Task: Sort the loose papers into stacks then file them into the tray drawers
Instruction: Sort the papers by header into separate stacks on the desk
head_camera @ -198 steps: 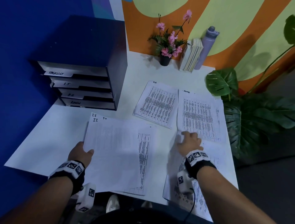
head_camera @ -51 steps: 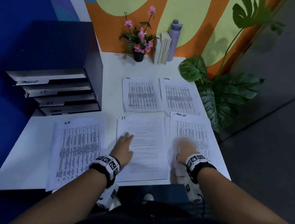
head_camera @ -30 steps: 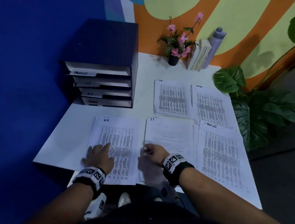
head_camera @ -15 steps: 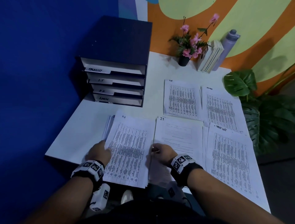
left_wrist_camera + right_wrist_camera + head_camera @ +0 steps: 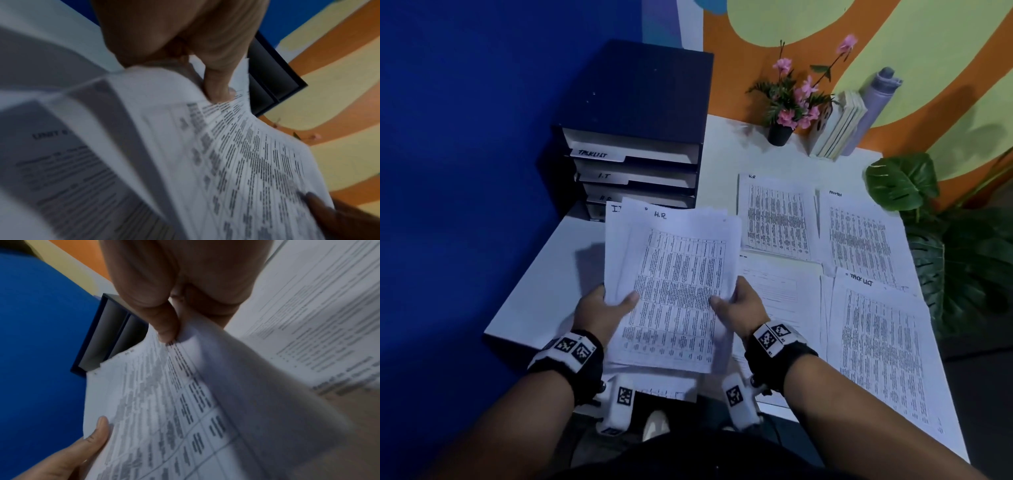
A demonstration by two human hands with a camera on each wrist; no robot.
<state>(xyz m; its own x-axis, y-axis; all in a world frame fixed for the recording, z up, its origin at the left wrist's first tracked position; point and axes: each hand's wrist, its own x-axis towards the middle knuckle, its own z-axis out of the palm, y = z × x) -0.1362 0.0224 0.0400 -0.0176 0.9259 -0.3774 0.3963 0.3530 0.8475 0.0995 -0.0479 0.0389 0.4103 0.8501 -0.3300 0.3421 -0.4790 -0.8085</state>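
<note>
Two hands hold a loose bundle of papers (image 5: pixel 674 291) above the near edge of the white table (image 5: pixel 544 274), at centre frame in the head view; the left hand (image 5: pixel 602 308) pinches the bundle's left edge with the thumb pressed on the printed top sheet, and the right hand (image 5: pixel 739 303) pinches the right edge the same way, fingers tucked beneath; both wrist views confirm each grip is closed on paper. The top sheet is marked "H.R." and a sheet marked "I.T." pokes out behind it at the upper left of the bundle, so the pile looks mixed and unsquared; fanned edges suggest sheets could slide free and drop off the table's front if either pinch loosens. Four sorted stacks lie to the right of the bundle: an H.R. stack (image 5: pixel 777 219), a stack beside it (image 5: pixel 859 240) whose heading is too small to read, a plainer sheet stack (image 5: pixel 780 291) partly hidden by the right hand, and a task list stack (image 5: pixel 880 349) at lower right; these sit edge to edge, so a careless set-down risks blending categories. The tray drawers (image 5: pixel 633 171) stand at upper left, labels partly hidden by the raised bundle; misfiling seems likely if the stray I.T. sheet goes unnoticed.
</note>
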